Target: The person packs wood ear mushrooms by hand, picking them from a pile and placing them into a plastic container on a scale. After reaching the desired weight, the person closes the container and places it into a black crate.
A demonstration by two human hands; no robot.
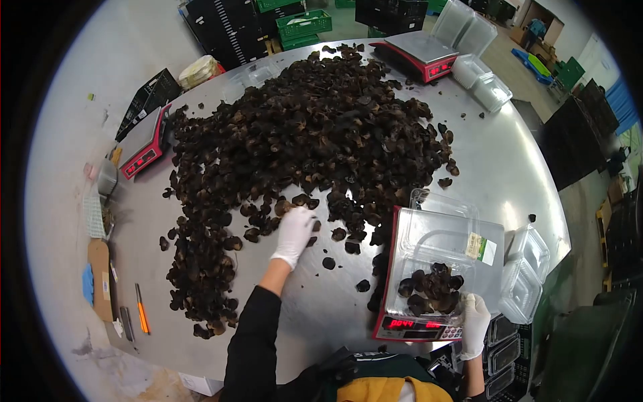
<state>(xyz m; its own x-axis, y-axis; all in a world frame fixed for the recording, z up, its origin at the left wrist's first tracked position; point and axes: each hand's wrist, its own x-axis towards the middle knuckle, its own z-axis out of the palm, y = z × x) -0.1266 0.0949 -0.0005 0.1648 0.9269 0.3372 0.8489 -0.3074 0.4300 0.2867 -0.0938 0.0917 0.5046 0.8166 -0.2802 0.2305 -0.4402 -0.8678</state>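
A large heap of dark brown, mushroom-like pieces (pixel 315 127) covers the middle of the metal table (pixel 301 295). My left hand (pixel 295 233), in a white glove, is at the heap's near edge, its fingers curled down against a few pieces; what it grips is partly hidden. On the right, a clear plastic container (pixel 439 258) with an open lid lies on a red scale (pixel 396 251) with a lit display. Several dark pieces (pixel 432 289) lie in the container's near part. My right hand (pixel 474 325), also gloved, holds the container's near right corner.
A second red scale (pixel 144 144) stands at the left, a third (pixel 425 57) at the back. Clear containers are stacked at the right (pixel 526 275) and back right (pixel 482 84). An orange cutter (pixel 142 309) lies at the near left. Black crates (pixel 224 30) stand behind the table.
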